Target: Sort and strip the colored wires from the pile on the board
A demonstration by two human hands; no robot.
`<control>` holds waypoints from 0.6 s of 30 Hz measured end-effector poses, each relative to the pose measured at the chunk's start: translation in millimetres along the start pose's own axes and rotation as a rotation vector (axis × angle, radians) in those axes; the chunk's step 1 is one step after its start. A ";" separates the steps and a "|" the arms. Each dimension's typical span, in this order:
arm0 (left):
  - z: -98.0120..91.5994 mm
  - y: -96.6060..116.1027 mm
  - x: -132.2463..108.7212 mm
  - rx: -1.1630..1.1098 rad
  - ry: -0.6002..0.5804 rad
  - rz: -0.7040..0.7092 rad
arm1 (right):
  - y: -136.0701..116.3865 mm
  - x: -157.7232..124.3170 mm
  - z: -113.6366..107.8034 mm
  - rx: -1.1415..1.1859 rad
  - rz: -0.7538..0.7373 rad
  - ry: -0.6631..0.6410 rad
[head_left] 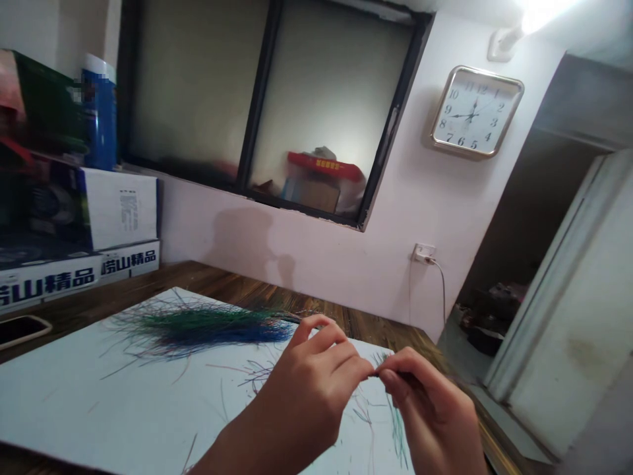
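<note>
A bunch of iridescent green-and-blue peacock feather strands (208,330) lies on a white board (99,409), its dark stem end running toward my hands. My left hand (306,389) and my right hand (425,409) meet above the board's right part. Their fingertips pinch a thin feather strand (380,359) between them, and its exact shape is hidden by my fingers. Loose purple and green barbs (257,376) lie scattered on the board below my hands.
The board rests on a wooden table (222,284). A phone (20,330) lies at the left, near stacked printed boxes (79,270). Behind stand a white wall with a socket and cable (424,253), a window and a clock. A doorway opens at the right.
</note>
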State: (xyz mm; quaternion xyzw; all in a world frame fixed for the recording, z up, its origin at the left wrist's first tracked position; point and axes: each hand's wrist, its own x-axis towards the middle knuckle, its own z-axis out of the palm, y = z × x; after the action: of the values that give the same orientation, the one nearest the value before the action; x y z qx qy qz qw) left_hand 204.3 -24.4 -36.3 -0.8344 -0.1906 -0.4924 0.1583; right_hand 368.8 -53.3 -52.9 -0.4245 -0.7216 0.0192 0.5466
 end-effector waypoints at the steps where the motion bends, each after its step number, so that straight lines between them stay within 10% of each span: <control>1: 1.2 -0.1 -0.6 0.034 0.002 0.014 | 1.2 0.5 -0.8 -0.016 0.003 -0.017; 18: -5.9 3.9 3.3 0.227 0.095 0.167 | -2.5 7.7 -4.8 0.059 0.100 -0.048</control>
State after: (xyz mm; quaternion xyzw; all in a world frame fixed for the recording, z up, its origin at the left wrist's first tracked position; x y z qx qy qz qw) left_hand 203.1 -29.9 -30.9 -0.7997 -0.1672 -0.4918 0.3011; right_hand 370.8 -52.1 -43.7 -0.4431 -0.7114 0.0780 0.5398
